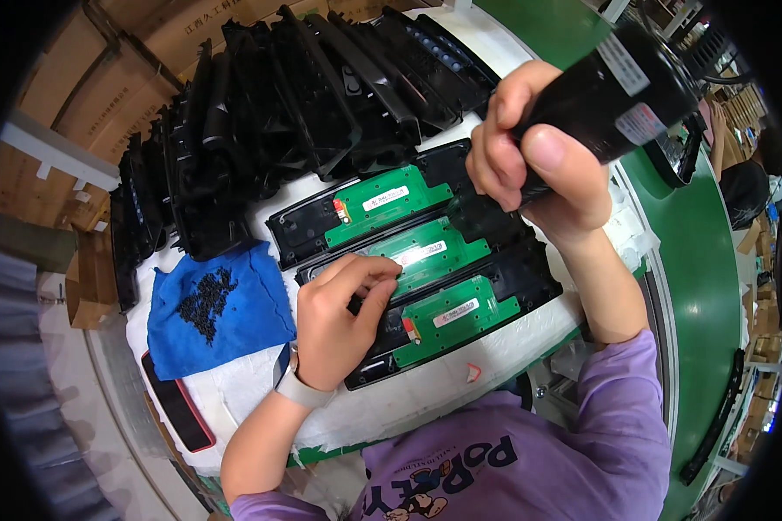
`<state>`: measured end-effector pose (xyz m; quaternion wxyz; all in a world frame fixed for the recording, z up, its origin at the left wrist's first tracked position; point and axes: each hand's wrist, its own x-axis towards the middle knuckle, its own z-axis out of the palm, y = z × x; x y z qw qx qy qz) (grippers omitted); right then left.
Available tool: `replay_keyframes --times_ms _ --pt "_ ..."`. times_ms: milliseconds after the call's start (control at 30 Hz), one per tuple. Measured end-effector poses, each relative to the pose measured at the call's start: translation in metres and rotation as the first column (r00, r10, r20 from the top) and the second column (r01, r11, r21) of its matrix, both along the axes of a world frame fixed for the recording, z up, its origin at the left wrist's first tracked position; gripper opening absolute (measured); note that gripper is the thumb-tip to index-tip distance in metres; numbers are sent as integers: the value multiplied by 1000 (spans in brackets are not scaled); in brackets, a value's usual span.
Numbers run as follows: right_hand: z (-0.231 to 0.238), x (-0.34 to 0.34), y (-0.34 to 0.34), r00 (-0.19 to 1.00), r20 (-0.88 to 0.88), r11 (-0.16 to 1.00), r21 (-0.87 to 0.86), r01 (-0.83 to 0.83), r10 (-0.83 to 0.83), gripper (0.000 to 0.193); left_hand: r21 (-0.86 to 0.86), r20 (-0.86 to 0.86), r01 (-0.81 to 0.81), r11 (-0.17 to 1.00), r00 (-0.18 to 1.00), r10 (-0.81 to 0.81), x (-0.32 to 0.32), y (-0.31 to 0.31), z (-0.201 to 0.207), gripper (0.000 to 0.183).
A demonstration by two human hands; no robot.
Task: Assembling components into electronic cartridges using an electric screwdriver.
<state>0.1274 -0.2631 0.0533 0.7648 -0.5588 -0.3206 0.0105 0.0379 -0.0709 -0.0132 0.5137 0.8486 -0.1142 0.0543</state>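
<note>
My right hand is wrapped round a thick black electric screwdriver, raised above the right end of the work; its bit is hidden. My left hand has thumb and fingers pinched together at the left part of the middle green circuit board; whatever sits between the fingertips is too small to make out. That board lies in a long black plastic housing. Beyond it is another green board in its housing, and nearer me a third green board. Each carries a white label.
Left of my left hand, a blue cloth holds a pile of small black screws. A red-edged phone lies near the table's left edge. Black plastic housings stand crowded at the back. A green surface runs along the right.
</note>
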Motion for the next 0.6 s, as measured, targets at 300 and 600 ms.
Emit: replay_keyframes --times_ms 300,600 --pt "-1 5 13 999 33 991 -133 -24 28 28 1 -47 18 1000 999 -18 1 1 -1 11" --pt "0 -14 15 989 143 992 -111 55 -39 27 -126 -103 -9 992 995 -4 -3 5 -6 12"
